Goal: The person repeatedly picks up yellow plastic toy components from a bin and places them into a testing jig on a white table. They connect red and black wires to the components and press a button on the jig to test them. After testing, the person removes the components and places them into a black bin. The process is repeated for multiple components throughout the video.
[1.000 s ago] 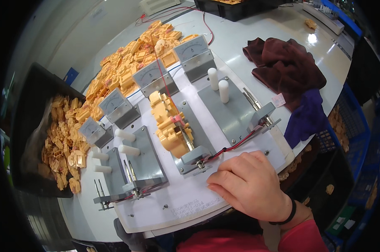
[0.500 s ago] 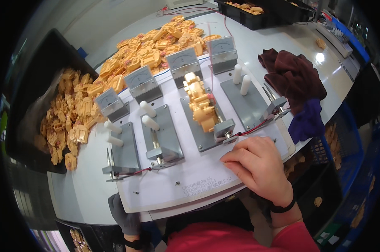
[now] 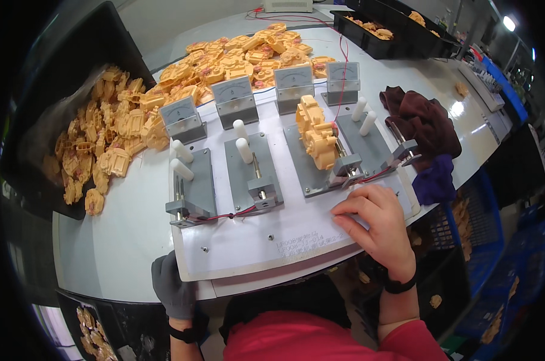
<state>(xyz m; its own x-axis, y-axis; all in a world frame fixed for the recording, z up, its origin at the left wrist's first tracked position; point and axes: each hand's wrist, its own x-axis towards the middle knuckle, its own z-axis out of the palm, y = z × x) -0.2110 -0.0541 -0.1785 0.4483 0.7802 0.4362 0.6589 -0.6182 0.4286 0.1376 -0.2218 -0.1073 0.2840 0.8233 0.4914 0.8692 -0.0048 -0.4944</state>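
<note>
An orange-yellow molded plastic housing [image 3: 316,135] stands on the third grey fixture plate [image 3: 309,178] of a white test board [image 3: 242,246]. A metal clamp block [image 3: 346,168] with a probe adjoins its near side. My bare right hand [image 3: 377,225] hovers over the board just in front of that block, fingers curled and thumb close to the forefinger, with nothing visible between them. At the near left corner of the board is my left hand [image 3: 173,286] in a grey glove; its fingers are mostly hidden. The other plates carry paired white pegs [image 3: 243,150] and no housing.
Four panel meters [image 3: 234,99] line the back of the board. Behind them lies a heap of similar housings [image 3: 242,57], spilling from a black bin [image 3: 74,54] at left. A brown cloth [image 3: 423,123] and a purple cloth [image 3: 435,180] lie at right. Red wires [image 3: 344,72] cross the table.
The whole view has shifted, so the board sits higher and farther right in it. More of my gloved left hand shows. My right hand stays near the same clamp block; the housing remains on its plate.
</note>
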